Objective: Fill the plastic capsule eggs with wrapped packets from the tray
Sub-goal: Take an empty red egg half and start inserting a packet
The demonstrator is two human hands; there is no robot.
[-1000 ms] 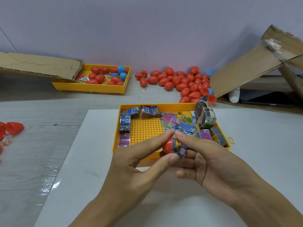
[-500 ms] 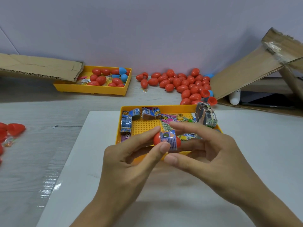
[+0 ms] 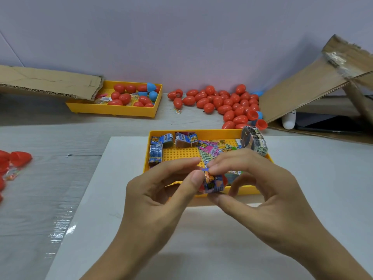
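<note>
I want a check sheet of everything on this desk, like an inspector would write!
Surface: white board on a grey table.
Job's things: near tray holding wrapped packets; one packet against a red egg half.
Clutter: far tray of eggs; loose egg pile; cardboard.
Hands: left hand and right hand both pinch the packet.
Cables: nothing seen.
Surroundings: plain wall.

A plain pale lilac wall [image 3: 181, 37] closes the back; below it runs a grey wood-grain surface [image 3: 40, 188], glossy with reflected light; on that surface, toward the near side, lies a white board [image 3: 323, 178]; cardboard flaps [image 3: 302, 93] lean against the wall's right end.
</note>
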